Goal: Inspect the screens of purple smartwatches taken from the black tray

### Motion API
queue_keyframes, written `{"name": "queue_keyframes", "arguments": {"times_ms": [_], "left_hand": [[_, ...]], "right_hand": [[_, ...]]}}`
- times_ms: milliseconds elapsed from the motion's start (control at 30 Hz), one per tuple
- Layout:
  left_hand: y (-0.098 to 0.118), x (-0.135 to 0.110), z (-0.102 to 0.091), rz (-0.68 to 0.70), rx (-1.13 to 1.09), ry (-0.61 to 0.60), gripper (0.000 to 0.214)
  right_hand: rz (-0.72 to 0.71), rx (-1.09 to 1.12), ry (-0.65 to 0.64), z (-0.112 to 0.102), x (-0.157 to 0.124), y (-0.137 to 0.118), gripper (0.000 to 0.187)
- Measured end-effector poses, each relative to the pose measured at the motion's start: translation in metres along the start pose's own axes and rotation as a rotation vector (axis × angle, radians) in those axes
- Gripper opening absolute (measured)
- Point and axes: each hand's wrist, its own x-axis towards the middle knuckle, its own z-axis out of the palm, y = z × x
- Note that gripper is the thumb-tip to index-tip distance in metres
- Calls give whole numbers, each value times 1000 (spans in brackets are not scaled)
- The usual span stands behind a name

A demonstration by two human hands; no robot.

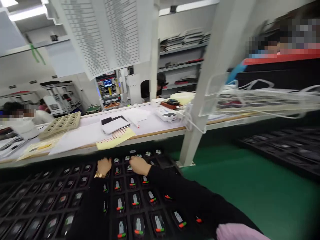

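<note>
A black compartment tray [128, 193] lies before me on the bench. Small dark devices [135, 199] sit in its pockets, many with a white label and a red-and-green strip. My left hand [103, 166], with a gold-coloured band at the wrist, is over the far left part of this tray. Its fingers look curled, and what is under them is hidden. My right hand [139, 165] reaches to the far rows, its fingers closed together by a device with a white label [129, 168]. Whether it grips that device is too small to make out.
Another tray of devices [50, 201] lies at left, and a further dark tray [282, 146] at right on the green mat [232, 186]. A white post [200, 100] rises by the shelf [82, 133], which holds papers and phones. Other people sit beyond.
</note>
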Motion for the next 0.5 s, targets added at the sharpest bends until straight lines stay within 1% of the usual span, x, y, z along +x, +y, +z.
{"name": "queue_keyframes", "arguments": {"times_ms": [67,133,267,367,500], "left_hand": [[-3,8,-2,19,1,-33,32],[-6,18,-4,70,-15,-67,32],[-11,34,-8,153,-78,-121,28],[-17,34,-11,213,-165,-156,27],[-24,33,-12,261,-285,-161,34]], "right_hand": [[18,-44,-31,2,5,-1,23],[32,-57,-57,2,12,0,23],[38,0,-97,-2,21,7,24],[14,91,-130,-3,24,10,22],[0,235,-147,-3,26,9,22]]}}
